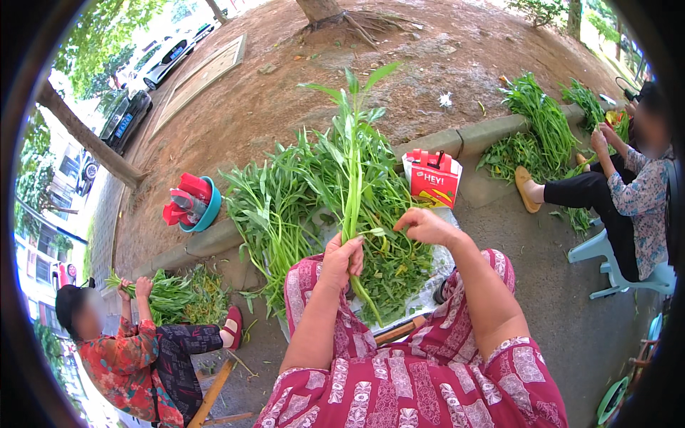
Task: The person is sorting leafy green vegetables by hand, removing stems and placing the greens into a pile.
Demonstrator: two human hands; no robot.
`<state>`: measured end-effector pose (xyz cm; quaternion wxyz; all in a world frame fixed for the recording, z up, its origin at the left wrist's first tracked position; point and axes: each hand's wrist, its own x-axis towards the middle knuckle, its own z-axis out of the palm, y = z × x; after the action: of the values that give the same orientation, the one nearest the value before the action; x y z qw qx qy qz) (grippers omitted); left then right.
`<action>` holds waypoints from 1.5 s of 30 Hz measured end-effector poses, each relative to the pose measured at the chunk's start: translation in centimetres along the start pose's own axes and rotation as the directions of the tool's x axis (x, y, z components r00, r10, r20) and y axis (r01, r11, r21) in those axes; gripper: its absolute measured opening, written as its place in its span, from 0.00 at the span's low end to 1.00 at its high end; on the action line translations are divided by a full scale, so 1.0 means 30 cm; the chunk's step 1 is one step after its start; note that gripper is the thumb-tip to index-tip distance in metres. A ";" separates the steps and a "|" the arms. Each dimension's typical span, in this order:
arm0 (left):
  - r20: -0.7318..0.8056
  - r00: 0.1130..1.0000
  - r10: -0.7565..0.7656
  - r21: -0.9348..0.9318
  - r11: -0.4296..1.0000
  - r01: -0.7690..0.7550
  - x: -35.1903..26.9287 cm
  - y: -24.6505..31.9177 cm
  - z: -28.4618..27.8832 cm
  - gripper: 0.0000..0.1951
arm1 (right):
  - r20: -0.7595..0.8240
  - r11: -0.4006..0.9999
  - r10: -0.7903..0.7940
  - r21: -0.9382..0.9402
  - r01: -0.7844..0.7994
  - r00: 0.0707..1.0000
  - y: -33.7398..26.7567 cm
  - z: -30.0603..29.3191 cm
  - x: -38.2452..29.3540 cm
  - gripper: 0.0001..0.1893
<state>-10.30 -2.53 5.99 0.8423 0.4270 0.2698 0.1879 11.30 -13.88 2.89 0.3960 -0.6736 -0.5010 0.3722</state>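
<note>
My left hand (342, 261) is closed around a bunch of water spinach stems (351, 198), held upright with the leafy tips pointing away and the cut ends hanging below the fist. To its right, my right hand (425, 227) is raised with fingers partly curled and apart, and nothing shows between them. A small pale leaf at the bunch lies between the two hands. Beneath them spreads a large heap of leafy greens (278, 198), long stems at the left and loose torn leaves (393, 283) nearer my knees, on a whitish sheet (447, 257).
A red and white bag (434, 179) stands right of the heap. Behind runs a stone curb (211, 239), with a teal basin (213, 206) holding red bags. Two people sit at the sides handling greens, the right one on a light-blue plastic stool (615, 262). A wooden stool edge (398, 330) shows between my legs.
</note>
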 end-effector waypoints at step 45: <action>0.049 0.998 -0.039 0.041 0.998 0.037 0.017 0.004 0.015 0.04 | -0.411 0.964 0.203 0.245 -0.106 0.889 0.002 0.041 0.055 0.07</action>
<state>-9.63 -2.45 6.17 0.8434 0.4434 0.2605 0.1556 10.59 -12.08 2.15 0.5368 -0.7301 -0.3019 0.2962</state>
